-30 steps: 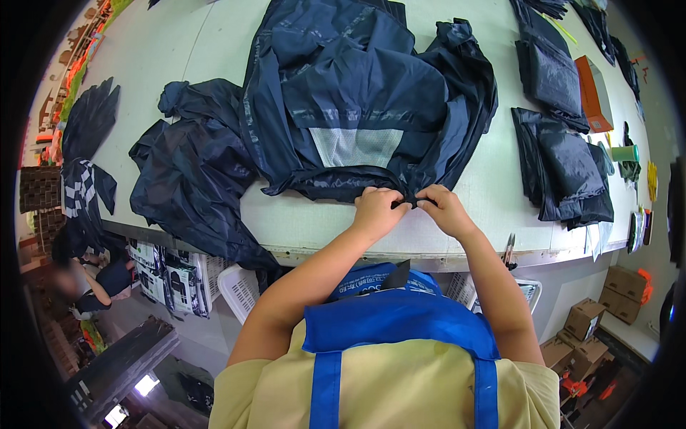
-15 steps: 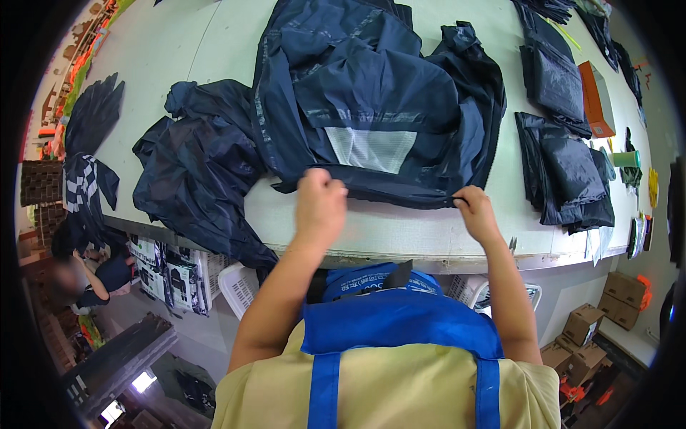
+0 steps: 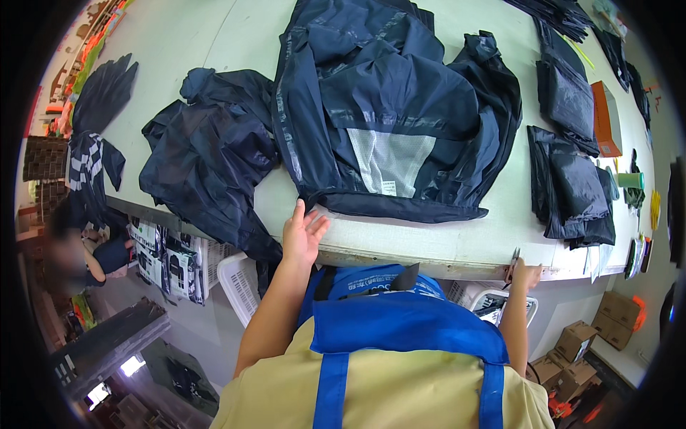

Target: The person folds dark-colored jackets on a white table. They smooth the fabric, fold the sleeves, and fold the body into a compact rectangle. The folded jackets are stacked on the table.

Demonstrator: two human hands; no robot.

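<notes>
A large navy jacket [image 3: 400, 107] lies spread on the pale table [image 3: 400, 239], its white mesh lining panel [image 3: 389, 161] facing up. My left hand [image 3: 304, 236] hovers open, fingers spread, at the table's front edge just below the jacket's lower left hem, close to the hem. My right hand [image 3: 525, 274] is down at the front edge of the table on the right, away from the jacket. Its fingers curl around a small pointed metal tool [image 3: 513, 259].
A second crumpled navy garment [image 3: 207, 154] lies left of the jacket and hangs over the edge. Folded navy pieces [image 3: 575, 189] and an orange box [image 3: 607, 118] sit at the right. White baskets [image 3: 239, 282] stand under the table, cardboard boxes [image 3: 572, 357] on the floor. Another person [image 3: 78, 250] crouches at far left.
Both hands let go of the jacket's front hem. My left hand slid left and opened. My right hand dropped to the table's front edge at the right, onto the small tool.
</notes>
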